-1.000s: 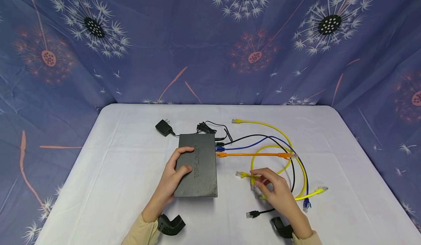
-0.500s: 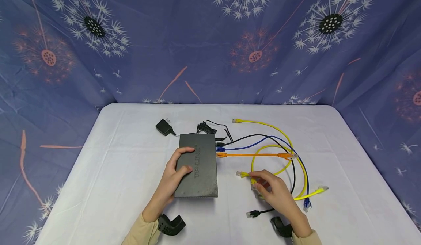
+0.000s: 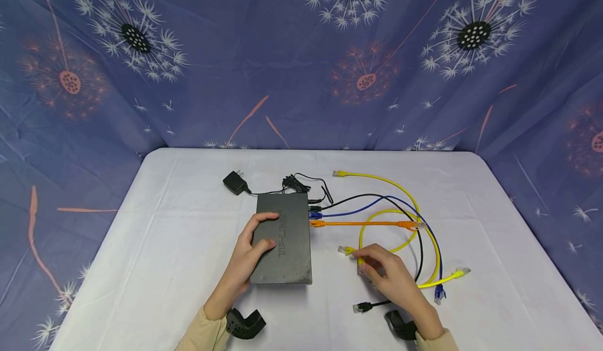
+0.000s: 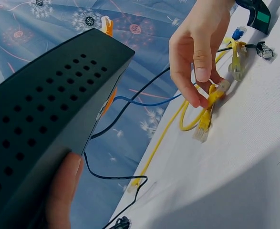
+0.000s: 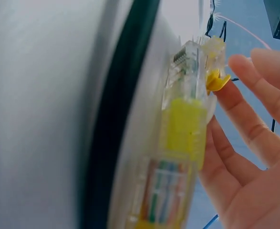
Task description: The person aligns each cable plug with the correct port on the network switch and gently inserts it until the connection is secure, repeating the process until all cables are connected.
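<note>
My left hand (image 3: 247,257) grips the left side of a black TP-LINK network switch (image 3: 296,264), thumb and forefinger on its top. In the left wrist view the switch's vented side is tilted up. A black cable (image 3: 365,194), a blue cable (image 3: 346,215) and an orange cable (image 3: 360,224) run from its right side. Right of it, my right hand (image 3: 388,275) reaches over the yellow cables, its forefinger touching a yellow network plug (image 3: 347,250). The right wrist view shows the thumb apart from the clear-tipped yellow plug (image 5: 185,114). Part of the yellow cables is hidden under this hand.
A black power adapter (image 3: 235,182) and its bundled cord (image 3: 295,183) lie behind the switch. Loose plug ends include a yellow one (image 3: 340,173) at the back, a black one (image 3: 363,307) in front and a blue one (image 3: 439,292) at right. A patterned curtain (image 3: 301,79) hangs behind the white table.
My right hand has moved slightly left, its forefinger coming onto the yellow plug. The left hand keeps its hold on the switch, which has barely shifted.
</note>
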Motion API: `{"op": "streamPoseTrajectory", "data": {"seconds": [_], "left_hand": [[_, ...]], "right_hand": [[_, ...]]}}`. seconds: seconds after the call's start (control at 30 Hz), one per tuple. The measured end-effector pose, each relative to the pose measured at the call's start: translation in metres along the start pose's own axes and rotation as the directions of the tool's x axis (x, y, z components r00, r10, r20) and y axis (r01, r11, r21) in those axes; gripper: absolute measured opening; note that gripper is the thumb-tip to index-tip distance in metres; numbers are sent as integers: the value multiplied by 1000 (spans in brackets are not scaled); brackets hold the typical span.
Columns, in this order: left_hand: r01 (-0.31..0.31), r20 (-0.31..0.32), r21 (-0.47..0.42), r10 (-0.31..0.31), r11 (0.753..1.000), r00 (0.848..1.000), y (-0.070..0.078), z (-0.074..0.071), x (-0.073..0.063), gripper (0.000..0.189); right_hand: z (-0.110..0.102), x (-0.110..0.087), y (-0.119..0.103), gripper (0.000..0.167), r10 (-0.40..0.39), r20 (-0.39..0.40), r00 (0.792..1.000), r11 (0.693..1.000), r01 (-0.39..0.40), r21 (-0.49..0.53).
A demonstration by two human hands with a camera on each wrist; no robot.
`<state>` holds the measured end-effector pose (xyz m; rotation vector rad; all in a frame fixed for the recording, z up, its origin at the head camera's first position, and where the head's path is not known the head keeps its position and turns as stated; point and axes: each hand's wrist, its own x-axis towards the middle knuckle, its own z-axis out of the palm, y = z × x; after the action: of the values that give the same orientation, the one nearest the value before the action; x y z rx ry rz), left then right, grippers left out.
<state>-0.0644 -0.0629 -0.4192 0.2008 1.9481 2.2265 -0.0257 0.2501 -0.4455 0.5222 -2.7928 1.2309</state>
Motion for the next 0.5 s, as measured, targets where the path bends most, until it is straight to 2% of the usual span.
{"op": "streamPoseTrajectory", "data": {"seconds": [0.27,0.5], "left_hand": [[-4,1,1,4,1000,1000,0,0,0,50],[-6,0,2,6,1000,1000,-2,0,0,50]], "right_hand": [[2,-1,-1,27,-13,-17,1000,1000,13,5],[1,0,-5,32,-151,-80,985,987,154,33]]}}
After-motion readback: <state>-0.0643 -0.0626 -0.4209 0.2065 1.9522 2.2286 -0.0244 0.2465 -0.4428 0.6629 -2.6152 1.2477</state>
